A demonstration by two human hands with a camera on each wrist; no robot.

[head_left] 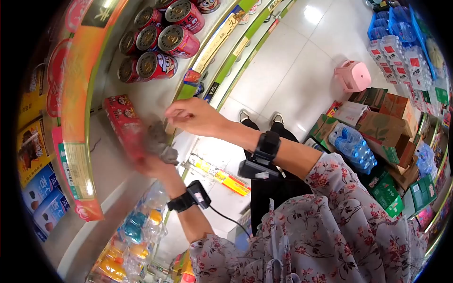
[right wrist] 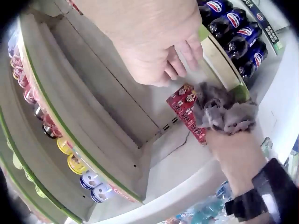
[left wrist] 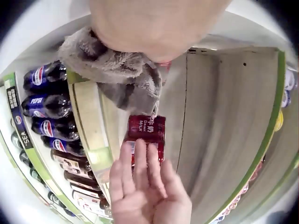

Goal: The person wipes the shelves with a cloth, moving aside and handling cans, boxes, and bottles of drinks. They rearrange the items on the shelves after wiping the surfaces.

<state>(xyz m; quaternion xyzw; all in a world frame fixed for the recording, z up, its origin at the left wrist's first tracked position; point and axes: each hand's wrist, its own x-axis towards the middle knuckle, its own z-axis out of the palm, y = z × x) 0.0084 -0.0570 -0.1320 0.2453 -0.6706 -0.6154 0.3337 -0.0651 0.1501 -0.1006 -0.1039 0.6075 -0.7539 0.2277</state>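
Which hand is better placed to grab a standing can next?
Probably the right hand: it looks empty and is nearer the cans; the left hand holds the grey cloth beside the red box.

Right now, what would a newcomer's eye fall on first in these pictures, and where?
Probably the red box left of center in the head view, with the gray cloth in the left hand beside it. The red cans clustered on the shelf at upper left come close, and the pink stool on the floor at upper right stands out.
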